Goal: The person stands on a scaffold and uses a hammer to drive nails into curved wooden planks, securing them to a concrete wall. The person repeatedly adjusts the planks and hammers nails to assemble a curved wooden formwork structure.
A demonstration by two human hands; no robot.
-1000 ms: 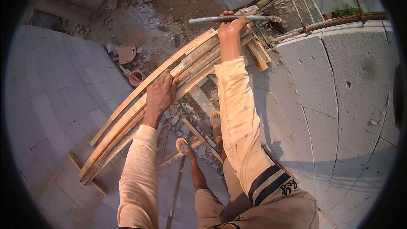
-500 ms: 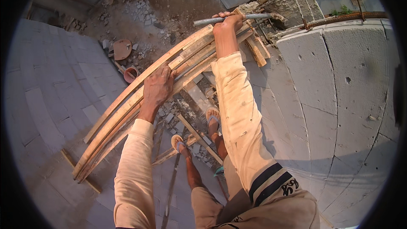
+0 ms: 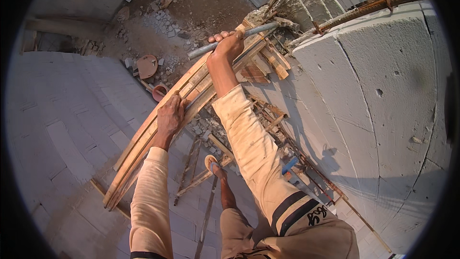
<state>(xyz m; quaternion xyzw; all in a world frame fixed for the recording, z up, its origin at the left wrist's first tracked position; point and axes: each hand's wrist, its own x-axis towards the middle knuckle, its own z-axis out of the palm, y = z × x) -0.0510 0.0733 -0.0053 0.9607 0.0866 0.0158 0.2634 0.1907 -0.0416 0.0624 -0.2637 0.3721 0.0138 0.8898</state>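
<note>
Curved-looking timber planks (image 3: 135, 149) run diagonally in front of me, from lower left to upper right. A thin dark steel rod (image 3: 251, 49) lies along them. My right hand (image 3: 226, 48) is wrapped round a grey metal pipe (image 3: 201, 51), which slants across the far part of the planks; its right end reaches the rod's far end. Lower on the planks, my left hand (image 3: 170, 114) is closed over the rod where it passes beneath the fingers. The palm side of that hand is hidden.
A pale block wall (image 3: 383, 91) rises on the right, with rusty rebar (image 3: 369, 9) at its top. Another block wall (image 3: 72, 110) fills the left. Below lie rubble (image 3: 158, 21), a reddish bucket (image 3: 159, 92) and a wooden frame (image 3: 194, 182). A sandalled foot (image 3: 214, 164) shows underneath.
The pipe has swung from nearly level to a slant, its left end coming down and nearer. My right hand has moved left with it. The view has shifted, showing more scaffold-like bars below.
</note>
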